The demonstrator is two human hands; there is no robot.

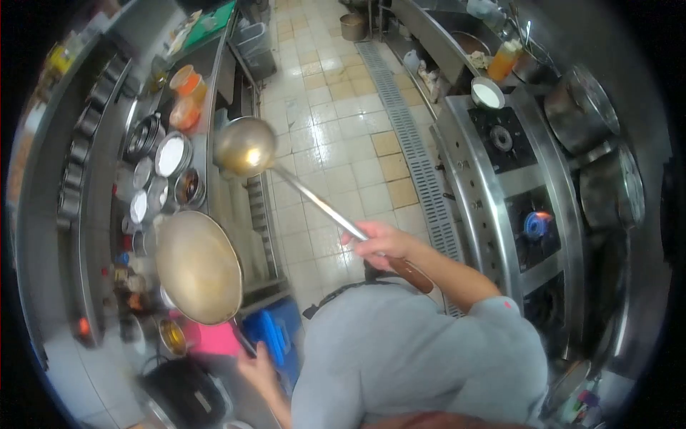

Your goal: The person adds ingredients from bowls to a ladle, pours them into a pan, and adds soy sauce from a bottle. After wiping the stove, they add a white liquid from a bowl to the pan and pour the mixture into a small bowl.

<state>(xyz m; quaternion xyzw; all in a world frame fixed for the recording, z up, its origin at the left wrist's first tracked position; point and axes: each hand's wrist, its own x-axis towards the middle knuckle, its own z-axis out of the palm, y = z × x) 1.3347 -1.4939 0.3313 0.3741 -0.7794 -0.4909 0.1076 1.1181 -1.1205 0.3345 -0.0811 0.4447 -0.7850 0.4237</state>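
Note:
Fingers wrapped round its handle, my right hand (382, 245) holds a large metal ladle (245, 146). The ladle's bowl is up and to the left, over the edge of the left counter, with a shine of light inside it. My left hand (259, 368) grips the dark handle of a round pan (200, 267). The pan is tilted at the left counter, its pale, worn inner face showing, and I cannot make out any food in it. Below the pan lies a pink board (214, 339), beside a blue container (273, 336).
On the right, a stove (512, 227) has one burner lit with a blue flame (537, 224). Large pots (580, 111) stand behind it, and a white bowl (487, 94) sits at its far end. Several bowls (173, 155) crowd the left counter. A drain grate (406, 136) crosses the tiled floor.

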